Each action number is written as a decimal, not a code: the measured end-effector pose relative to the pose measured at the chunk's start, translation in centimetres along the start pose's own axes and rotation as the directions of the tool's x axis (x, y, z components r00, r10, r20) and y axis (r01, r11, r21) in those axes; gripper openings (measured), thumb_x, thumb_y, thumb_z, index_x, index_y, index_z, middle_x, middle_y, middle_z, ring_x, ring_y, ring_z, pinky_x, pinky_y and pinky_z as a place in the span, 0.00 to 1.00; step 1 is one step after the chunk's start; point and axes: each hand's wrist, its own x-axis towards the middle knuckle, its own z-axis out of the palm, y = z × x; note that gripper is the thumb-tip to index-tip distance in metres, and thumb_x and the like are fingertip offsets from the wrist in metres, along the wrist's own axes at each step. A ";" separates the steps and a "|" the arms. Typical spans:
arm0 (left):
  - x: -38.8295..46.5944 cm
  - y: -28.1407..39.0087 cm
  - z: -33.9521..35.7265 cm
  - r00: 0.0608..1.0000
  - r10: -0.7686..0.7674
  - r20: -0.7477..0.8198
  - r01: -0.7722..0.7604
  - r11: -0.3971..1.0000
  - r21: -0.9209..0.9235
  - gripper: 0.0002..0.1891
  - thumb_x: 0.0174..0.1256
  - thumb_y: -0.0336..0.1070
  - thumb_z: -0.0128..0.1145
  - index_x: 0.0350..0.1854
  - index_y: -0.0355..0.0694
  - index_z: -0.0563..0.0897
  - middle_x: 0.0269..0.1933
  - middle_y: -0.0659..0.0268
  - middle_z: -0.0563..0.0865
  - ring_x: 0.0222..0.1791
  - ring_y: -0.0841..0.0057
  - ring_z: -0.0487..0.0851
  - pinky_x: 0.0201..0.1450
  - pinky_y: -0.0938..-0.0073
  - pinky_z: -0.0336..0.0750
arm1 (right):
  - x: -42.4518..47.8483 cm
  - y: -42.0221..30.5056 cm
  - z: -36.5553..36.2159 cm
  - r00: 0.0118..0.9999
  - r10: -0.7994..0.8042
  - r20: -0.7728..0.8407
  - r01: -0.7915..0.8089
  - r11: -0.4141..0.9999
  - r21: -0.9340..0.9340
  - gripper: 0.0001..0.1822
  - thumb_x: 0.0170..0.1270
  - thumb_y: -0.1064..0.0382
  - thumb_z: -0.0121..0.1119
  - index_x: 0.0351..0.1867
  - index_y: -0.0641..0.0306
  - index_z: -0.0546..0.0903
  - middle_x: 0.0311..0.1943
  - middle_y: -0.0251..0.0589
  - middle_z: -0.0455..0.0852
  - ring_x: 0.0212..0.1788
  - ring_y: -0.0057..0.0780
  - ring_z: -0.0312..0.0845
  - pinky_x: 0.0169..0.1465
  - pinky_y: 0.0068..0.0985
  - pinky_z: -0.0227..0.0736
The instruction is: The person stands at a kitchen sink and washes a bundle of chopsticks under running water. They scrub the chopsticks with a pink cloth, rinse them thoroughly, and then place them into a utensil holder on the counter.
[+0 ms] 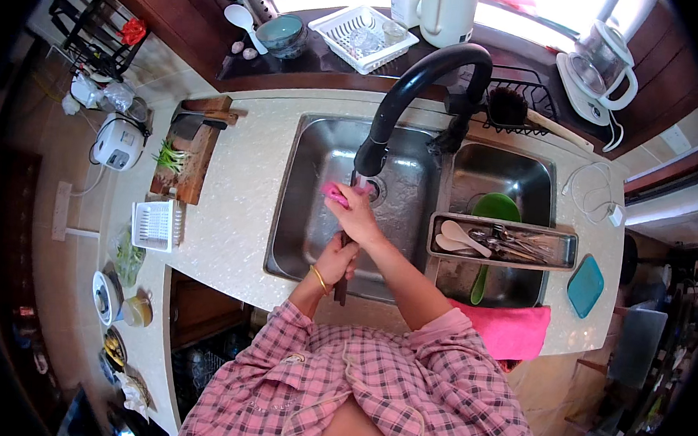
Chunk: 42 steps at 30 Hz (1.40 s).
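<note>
Over the left sink basin (320, 156), my left hand (333, 260) grips some dark sticks (340, 294), likely chopsticks, near their lower end. A gold bangle circles that wrist. Farther up the sticks, my right hand (356, 215) is closed on a pink cloth (336, 194), which it holds against them. Their far tips show just below the spout of the black faucet (385, 121). Fingers hide the middle of the sticks, so I cannot tell how many there are. The drain lies just beyond my right hand.
A metal tray of cutlery (502, 260) bridges the right basin (502, 161), above a green ladle (496, 207). A pink towel (510, 330) hangs at the front edge. On the left, a cutting board (193, 172) carries a cleaver (188, 115) and chopped greens (172, 156).
</note>
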 end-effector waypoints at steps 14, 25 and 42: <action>-6.3 2.9 -0.2 0.942 -0.035 0.335 0.151 0.933 -0.326 0.11 0.71 0.45 0.41 0.46 0.44 0.69 0.23 0.77 0.64 0.13 0.92 0.58 0.14 0.89 0.54 | 5.0 -0.2 -6.5 0.789 0.597 -0.143 -0.439 0.712 0.549 0.29 0.62 0.35 0.46 0.21 0.62 0.75 0.17 0.39 0.77 0.16 0.30 0.70 0.25 0.27 0.67; 1.1 2.2 -1.1 0.973 -0.078 0.215 0.043 0.986 0.161 0.25 0.68 0.57 0.40 0.48 0.38 0.75 0.35 0.67 0.80 0.28 0.81 0.78 0.31 0.77 0.75 | -0.6 -3.1 -4.4 0.726 0.499 0.474 -0.667 0.678 0.309 0.25 0.58 0.41 0.57 0.42 0.61 0.75 0.23 0.38 0.78 0.12 0.26 0.70 0.11 0.27 0.69; 11.8 -3.1 -2.2 0.999 0.040 -0.002 -0.028 0.656 -0.754 0.21 0.68 0.54 0.40 0.48 0.44 0.76 0.42 0.66 0.82 0.39 0.69 0.79 0.45 0.66 0.73 | 1.3 2.1 -1.7 0.935 0.246 -0.255 -0.111 0.887 0.449 0.10 0.56 0.60 0.63 0.34 0.62 0.78 0.29 0.33 0.80 0.31 0.22 0.76 0.35 0.22 0.71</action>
